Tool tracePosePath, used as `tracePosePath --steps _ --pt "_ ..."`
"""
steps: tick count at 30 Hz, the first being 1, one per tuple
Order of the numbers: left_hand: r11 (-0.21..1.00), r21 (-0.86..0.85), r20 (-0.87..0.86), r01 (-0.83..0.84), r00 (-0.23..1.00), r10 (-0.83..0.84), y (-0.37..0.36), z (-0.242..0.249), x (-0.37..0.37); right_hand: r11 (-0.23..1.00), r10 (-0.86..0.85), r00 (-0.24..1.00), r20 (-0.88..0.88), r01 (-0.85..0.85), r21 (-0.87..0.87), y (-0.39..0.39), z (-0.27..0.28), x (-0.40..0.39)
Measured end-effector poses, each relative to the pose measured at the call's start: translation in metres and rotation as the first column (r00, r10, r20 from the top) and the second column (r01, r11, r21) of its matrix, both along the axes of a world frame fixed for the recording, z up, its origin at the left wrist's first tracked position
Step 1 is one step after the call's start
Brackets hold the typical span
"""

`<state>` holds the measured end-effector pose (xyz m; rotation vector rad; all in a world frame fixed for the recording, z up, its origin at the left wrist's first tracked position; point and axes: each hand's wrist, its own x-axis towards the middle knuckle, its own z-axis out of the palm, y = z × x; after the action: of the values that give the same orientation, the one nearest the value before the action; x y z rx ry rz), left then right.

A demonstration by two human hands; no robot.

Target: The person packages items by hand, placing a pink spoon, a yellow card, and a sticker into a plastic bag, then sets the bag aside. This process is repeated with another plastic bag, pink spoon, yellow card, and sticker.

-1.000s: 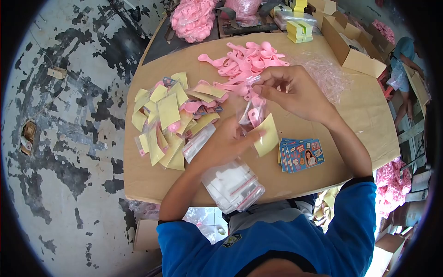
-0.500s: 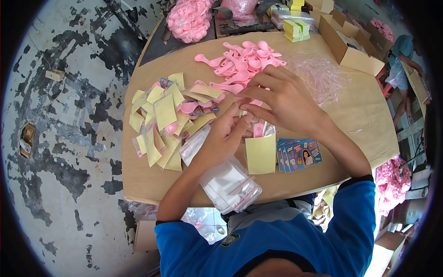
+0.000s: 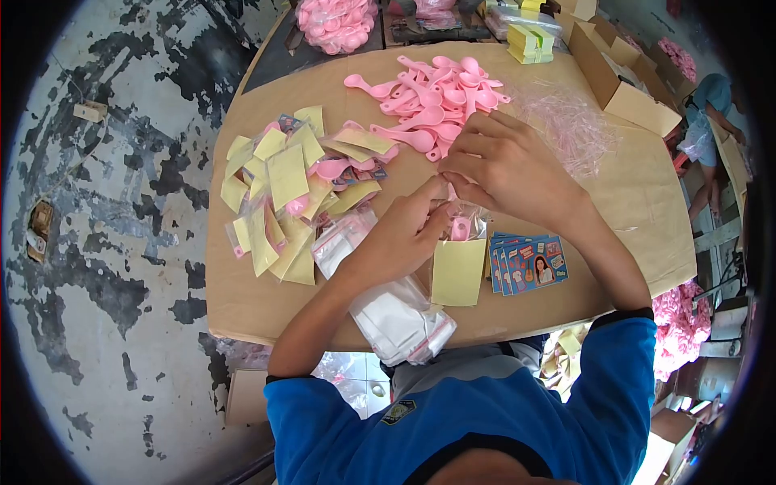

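Both hands meet at the top of a small clear plastic bag (image 3: pixel 478 225). In it are a yellow card (image 3: pixel 456 275) and a pink spoon (image 3: pixel 460 229), whose upper part my fingers cover. My left hand (image 3: pixel 414 226) pinches the bag's left edge. My right hand (image 3: pixel 508 168) is closed at its top with bent fingers. Beneath my left forearm lies a stack of flat clear bags (image 3: pixel 396 319) with red seal lines. Blue printed cards (image 3: pixel 529 265) are fanned out right of the yellow card. Filled bags with yellow cards (image 3: pixel 287 178) form a pile to the left.
Loose pink spoons (image 3: pixel 432 97) are heaped beyond my hands. Thin clear plastic strips (image 3: pixel 566 133) lie to their right. A banded yellow card stack (image 3: pixel 530 44) and an open cardboard box (image 3: pixel 622 77) stand at the back right. Another person (image 3: pixel 711 101) is at the far right.
The view has shifted slightly. My hands stay together at the bag's top, and my right fingers have moved a little there. The piles look the same.
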<state>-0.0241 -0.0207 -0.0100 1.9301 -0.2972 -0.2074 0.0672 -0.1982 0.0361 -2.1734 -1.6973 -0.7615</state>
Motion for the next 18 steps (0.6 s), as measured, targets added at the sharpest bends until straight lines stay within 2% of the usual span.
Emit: tracePosePath --steps 4,7,9,10,11,13,14,16,17,18 --pt "0.992 0.126 0.043 0.006 0.999 -0.011 -0.002 0.011 -0.005 0.998 -0.022 1.0 -0.002 0.022 0.059 0.003 -0.002 0.0" --pt "0.996 0.067 0.25 -0.064 0.967 0.045 0.004 0.002 0.001 0.971 -0.056 0.99 -0.127 0.083 0.223 0.003 0.001 0.0" --pt "0.992 -0.12 0.134 -0.036 0.99 0.052 0.009 0.001 0.006 0.947 0.045 0.889 -0.456 0.107 0.302 -0.008 0.019 0.001" --pt "0.963 -0.27 0.098 -0.011 0.994 0.038 0.007 0.009 0.005 0.934 0.107 0.796 -0.596 0.126 0.335 -0.016 0.03 0.003" --pt "0.911 -0.413 0.064 0.011 0.998 0.017 0.005 0.016 0.005 0.924 0.263 0.672 -0.693 0.03 0.38 -0.028 0.039 0.012" --pt "0.892 -0.43 -0.072 -0.137 0.99 0.117 0.01 0.007 0.009 0.859 0.508 0.326 -0.797 -0.116 0.499 -0.062 0.054 0.044" --pt "0.879 -0.431 -0.139 -0.206 0.977 0.161 0.012 0.003 0.012 0.845 0.527 0.124 -0.841 -0.188 0.501 -0.075 0.05 0.068" --pt "0.848 -0.484 -0.115 -0.216 0.976 0.183 0.012 0.003 0.014 0.781 0.467 -0.276 -0.84 -0.316 0.539 -0.096 0.019 0.114" --pt "0.843 -0.492 -0.107 -0.217 0.976 0.189 0.013 0.003 0.014 0.956 0.265 0.384 -0.885 -0.223 0.19 -0.103 -0.01 0.125" --pt "0.84 -0.497 -0.096 -0.218 0.976 0.197 0.015 0.005 0.015 0.994 -0.106 0.844 -0.525 0.093 -0.051 -0.105 -0.044 0.138"
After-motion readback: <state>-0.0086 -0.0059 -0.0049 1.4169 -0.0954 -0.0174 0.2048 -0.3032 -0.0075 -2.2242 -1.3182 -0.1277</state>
